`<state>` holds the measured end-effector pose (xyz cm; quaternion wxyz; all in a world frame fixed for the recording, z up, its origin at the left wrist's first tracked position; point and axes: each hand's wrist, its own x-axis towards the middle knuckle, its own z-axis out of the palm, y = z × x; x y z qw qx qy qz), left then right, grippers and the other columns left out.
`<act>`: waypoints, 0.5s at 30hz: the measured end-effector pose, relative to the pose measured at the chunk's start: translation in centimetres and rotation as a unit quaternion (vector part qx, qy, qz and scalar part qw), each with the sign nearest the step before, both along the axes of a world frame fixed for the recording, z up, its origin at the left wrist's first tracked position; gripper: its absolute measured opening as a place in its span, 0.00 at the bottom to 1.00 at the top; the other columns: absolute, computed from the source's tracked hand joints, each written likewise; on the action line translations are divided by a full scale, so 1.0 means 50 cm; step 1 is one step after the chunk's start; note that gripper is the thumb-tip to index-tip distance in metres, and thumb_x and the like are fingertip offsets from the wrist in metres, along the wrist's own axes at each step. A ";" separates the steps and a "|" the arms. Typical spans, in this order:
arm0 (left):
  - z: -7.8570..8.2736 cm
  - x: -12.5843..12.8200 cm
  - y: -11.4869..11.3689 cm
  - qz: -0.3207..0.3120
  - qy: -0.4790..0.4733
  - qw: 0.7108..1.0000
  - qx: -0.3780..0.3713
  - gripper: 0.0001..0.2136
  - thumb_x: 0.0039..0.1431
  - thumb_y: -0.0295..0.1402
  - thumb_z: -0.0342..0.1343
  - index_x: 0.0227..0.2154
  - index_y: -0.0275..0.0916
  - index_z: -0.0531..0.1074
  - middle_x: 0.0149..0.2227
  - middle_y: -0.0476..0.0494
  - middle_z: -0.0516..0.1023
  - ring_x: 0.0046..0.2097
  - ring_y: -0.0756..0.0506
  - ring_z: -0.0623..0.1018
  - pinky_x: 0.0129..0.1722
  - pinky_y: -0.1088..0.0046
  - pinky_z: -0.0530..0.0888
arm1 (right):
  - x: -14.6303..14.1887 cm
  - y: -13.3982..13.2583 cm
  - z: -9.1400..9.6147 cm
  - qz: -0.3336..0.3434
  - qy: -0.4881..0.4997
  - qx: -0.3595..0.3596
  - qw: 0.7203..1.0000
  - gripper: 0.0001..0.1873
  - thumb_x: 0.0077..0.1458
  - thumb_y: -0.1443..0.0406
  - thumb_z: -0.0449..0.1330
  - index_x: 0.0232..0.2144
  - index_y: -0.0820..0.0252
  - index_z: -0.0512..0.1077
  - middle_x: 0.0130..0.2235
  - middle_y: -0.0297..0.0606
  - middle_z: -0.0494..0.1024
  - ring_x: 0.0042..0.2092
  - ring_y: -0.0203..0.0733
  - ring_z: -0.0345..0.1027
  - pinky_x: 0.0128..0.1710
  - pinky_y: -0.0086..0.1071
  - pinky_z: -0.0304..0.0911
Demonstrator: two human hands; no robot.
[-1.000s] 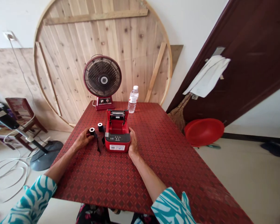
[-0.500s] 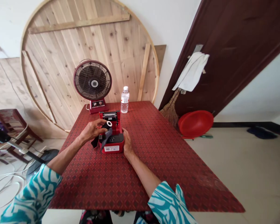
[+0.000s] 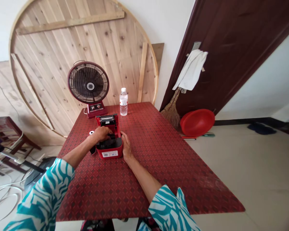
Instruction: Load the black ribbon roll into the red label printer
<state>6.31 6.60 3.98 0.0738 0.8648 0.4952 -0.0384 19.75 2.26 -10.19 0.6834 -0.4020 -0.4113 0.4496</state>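
A red printer [image 3: 110, 146] sits on the patterned table [image 3: 146, 179], its lid [image 3: 107, 121] raised at the twelve o'clock edge and a white label [image 3: 110, 154] on the six o'clock face. The left hand [image 3: 102, 134] reaches over the printer with its fingers dipping inside; whether its grip is closed on anything there cannot be told. At three o'clock the right hand [image 3: 126, 147] lies along the casing, its grip unclenched and the fingers extended. A white-cored roll [image 3: 90, 132] shows at ten o'clock, partly hidden by the left arm, and a dark strip [image 3: 92, 150] at eight. Farther out, a fan [image 3: 88, 83] stands at eleven o'clock and a clear bottle [image 3: 123, 102] upright at one. Beyond the table, a round wooden panel [image 3: 115, 48] rises at twelve; a red basin [image 3: 198, 123] is near three.
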 end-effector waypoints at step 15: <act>-0.024 -0.094 -0.130 -0.151 -0.282 0.943 0.096 0.13 0.64 0.34 0.48 0.43 0.39 0.76 0.44 0.41 0.79 0.47 0.46 0.77 0.49 0.68 0.72 | 0.007 0.001 0.016 -0.004 -0.018 -0.007 1.000 0.26 0.55 0.48 0.52 0.50 0.53 0.70 0.54 0.38 0.74 0.56 0.45 0.64 0.58 0.42 0.56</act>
